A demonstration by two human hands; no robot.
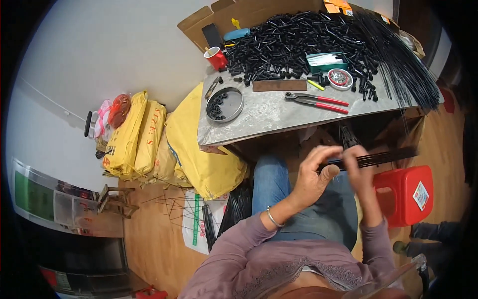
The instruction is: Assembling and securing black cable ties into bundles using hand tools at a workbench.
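Above my lap, just off the table's front edge, my left hand (314,174) is closed around one end of a bundle of thin black rods (386,158). Its thumb lies along the near side. The bundle points to the right, and its far end is blurred. My right hand (357,167) is over the bundle close beside the left one; motion smears its fingers, so its grip does not show. On the table, nearest to my hands, lie end-cutting pliers (318,102) with red handles.
The grey table (269,112) bears a heap of short black tubular pieces (289,45), long black rods (398,60), a round metal tray (239,107), a red cup (217,59), a green box (327,62) and a small dish (340,78). Yellow sacks (199,149) stand left, a red stool (406,197) right.
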